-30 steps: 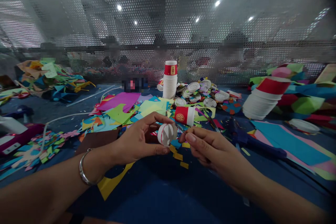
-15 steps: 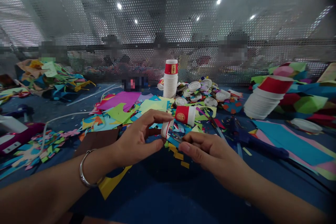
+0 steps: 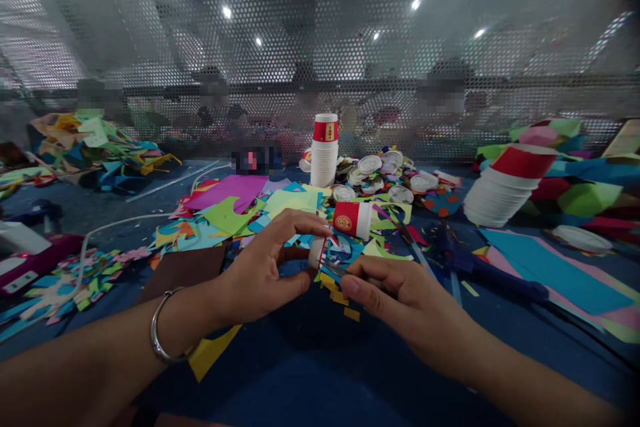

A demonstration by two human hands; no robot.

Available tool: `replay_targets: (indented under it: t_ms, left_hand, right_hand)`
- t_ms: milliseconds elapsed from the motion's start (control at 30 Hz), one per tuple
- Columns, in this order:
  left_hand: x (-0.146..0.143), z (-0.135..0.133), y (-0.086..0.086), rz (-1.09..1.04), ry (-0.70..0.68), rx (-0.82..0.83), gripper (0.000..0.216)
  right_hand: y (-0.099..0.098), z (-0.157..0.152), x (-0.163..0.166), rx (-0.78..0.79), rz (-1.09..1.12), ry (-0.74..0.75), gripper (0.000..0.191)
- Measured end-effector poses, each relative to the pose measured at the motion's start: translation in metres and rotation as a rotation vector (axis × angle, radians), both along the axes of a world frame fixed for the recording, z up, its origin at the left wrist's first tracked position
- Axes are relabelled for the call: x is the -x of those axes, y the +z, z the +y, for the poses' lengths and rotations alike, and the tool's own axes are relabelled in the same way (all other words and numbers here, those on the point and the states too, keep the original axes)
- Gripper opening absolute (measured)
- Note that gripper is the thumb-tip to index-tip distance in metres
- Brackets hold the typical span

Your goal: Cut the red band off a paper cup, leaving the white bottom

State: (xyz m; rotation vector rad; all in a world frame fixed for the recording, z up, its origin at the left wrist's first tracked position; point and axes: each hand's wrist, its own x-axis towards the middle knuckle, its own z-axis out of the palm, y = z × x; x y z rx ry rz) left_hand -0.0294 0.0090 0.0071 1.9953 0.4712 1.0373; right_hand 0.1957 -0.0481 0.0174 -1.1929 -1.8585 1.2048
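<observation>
My left hand [image 3: 263, 270] pinches a small white and red paper cup piece [image 3: 317, 251] between thumb and fingers, edge-on to me, above the blue table [image 3: 310, 373]. My right hand [image 3: 395, 293] is closed round a thin metal tool that looks like small scissors [image 3: 334, 268], its tip touching the lower edge of the cup piece. A silver bangle [image 3: 163, 330] sits on my left wrist. A red and white paper cup [image 3: 353, 219] lies on its side just behind the hands.
Coloured paper scraps [image 3: 235, 210] litter the table. A tall stack of cups [image 3: 324, 150] stands at the back centre, another stack [image 3: 503, 187] leans at right. Cut cup bottoms [image 3: 383, 177] are heaped behind. A perforated metal screen [image 3: 320, 60] closes the far side, with people beyond it.
The cup piece has turned from facing me to edge-on and dropped slightly. My right hand has moved in under it with the tool tip at its rim.
</observation>
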Motion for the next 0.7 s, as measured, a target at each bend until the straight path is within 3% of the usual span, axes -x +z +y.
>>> replay_targets:
  t_ms: [233,467,700]
  left_hand:
    - [0.0011,0.0032,0.0008,0.039,0.015,-0.1,0.053]
    - [0.0032,-0.0004,0.0016,0.02,0.004,-0.027,0.045]
    - [0.0004,0.0001,0.0007,0.01,0.081,0.051,0.045]
  right_hand:
    - [-0.0019,-0.0008,-0.0023,-0.018,-0.02,0.007,0.044]
    - [-0.0001,-0.0007,-0.0032,-0.041,-0.027,0.01,0.044]
    - [0.0025,0.0,-0.0051,-0.049,-0.014,0.002,0.046]
